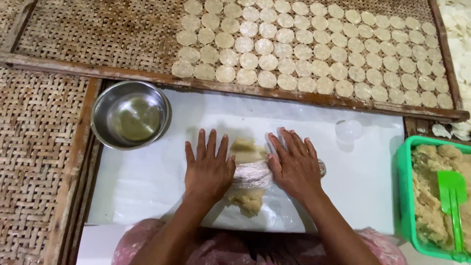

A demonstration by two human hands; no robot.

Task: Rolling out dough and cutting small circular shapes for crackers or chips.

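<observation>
Two hands lay flat, palms down, on a roller [252,175] wrapped in clear film. The left hand [208,169] and the right hand [294,167] both had fingers extended and slightly spread, gripping nothing. The roller's long axis ran side to side, crosswise to the fingers; its one visible end showed just beyond the right hand's outer edge. Only its middle section was exposed, in the gap between the two palms; the rest sat under the hands.

A strip of pale dough [248,196] lay under the roller, its long axis running away from the person, parallel to the fingers. One end showed between the two index fingers, the other below the heels of the hands. The dough rested on a white sheet [147,181].

Beyond the left fingertips stood a steel bowl [131,115]. Beyond the right fingertips lay a clear round lid [348,130]. Farther out, dough discs [314,49] filled a woven tray [98,34]. Right of the right hand stood a green tub [405,196] with a green scraper [452,196].
</observation>
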